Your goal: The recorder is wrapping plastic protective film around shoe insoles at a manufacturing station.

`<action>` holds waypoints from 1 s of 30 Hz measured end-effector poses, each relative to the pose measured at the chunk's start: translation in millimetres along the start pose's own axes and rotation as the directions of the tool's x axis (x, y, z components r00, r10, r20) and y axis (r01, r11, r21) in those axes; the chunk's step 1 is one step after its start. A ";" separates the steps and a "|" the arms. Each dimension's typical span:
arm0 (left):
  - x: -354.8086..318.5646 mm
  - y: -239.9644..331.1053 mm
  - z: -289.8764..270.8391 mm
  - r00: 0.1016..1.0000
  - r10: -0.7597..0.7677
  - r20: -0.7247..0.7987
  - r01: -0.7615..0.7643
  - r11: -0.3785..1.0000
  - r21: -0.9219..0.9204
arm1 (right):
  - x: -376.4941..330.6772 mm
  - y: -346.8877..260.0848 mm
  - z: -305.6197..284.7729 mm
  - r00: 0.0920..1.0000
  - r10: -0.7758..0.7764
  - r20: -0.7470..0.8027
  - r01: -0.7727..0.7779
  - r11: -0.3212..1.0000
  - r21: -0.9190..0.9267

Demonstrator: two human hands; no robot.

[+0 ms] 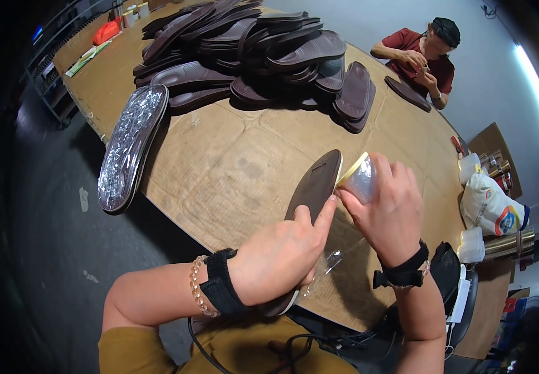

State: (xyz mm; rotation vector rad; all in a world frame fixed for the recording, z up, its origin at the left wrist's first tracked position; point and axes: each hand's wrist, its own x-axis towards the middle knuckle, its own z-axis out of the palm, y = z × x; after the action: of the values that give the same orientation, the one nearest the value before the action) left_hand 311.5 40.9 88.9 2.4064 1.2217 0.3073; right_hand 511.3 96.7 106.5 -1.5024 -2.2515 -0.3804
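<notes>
Near the front of the table, my left hand [279,258] grips a dark brown shoe sole [313,185] that stands tilted, its far end pointing up. My left index finger is stretched along the sole's right edge. In my right hand [394,202] is a roll of tape [362,179] with a pale yellow rim and a translucent side. The roll sits right beside the sole's edge, close to my left fingertip; whether tape joins the two is too small to tell. A crumpled strip of clear film [324,272] hangs below my left hand.
A large heap of brown soles [238,53] covers the far table [232,156]. One sole wrapped in shiny clear film [131,146] juts over the left edge. Across the table sits a person [422,62], another sole before them. Tape rolls [471,245] and a white bag [494,202] lie right.
</notes>
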 end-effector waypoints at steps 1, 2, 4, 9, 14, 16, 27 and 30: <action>0.6 -0.5 -0.1 1.000 0.000 0.006 0.000 1.000 0.000 | 0.4 0.0 0.2 1.000 0.004 0.002 -0.004 1.000 0.002; 1.3 -1.0 -0.1 1.000 -0.008 0.025 0.008 1.000 -0.008 | 0.7 -0.2 -0.1 1.000 0.000 0.011 0.000 1.000 -0.003; 3.2 -2.0 -3.3 0.999 -0.009 0.043 0.009 1.000 -0.005 | 1.7 0.3 -2.1 1.000 0.003 0.008 -0.003 1.000 -0.009; 3.2 -28.6 0.2 0.995 0.093 -0.044 -0.101 0.971 -0.215 | 3.9 0.9 -3.2 1.000 -0.007 0.019 0.006 1.000 0.022; 6.8 -44.9 8.1 0.996 0.013 -0.091 -0.038 0.958 -0.284 | 4.9 0.0 4.5 1.000 0.011 0.016 -0.012 0.999 0.052; 16.9 -55.3 8.0 0.998 0.000 -0.055 -0.024 0.905 -0.425 | 5.9 -0.5 4.0 1.000 0.012 0.009 -0.013 0.999 0.050; 85.8 -97.5 27.7 0.986 0.039 -0.162 -0.141 0.713 -0.687 | 8.0 -4.7 6.1 1.000 0.009 0.002 -0.010 0.998 0.063; 94.4 -91.8 29.5 0.982 0.088 -0.169 -0.188 0.601 -0.777 | 6.8 0.4 6.6 1.000 0.019 0.012 -0.020 0.998 0.062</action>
State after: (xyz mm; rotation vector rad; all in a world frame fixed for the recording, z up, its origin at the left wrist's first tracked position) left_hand 312.6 157.3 20.9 1.6859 0.6879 0.8509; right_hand 508.2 105.3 103.9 -1.4975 -2.2342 -0.2944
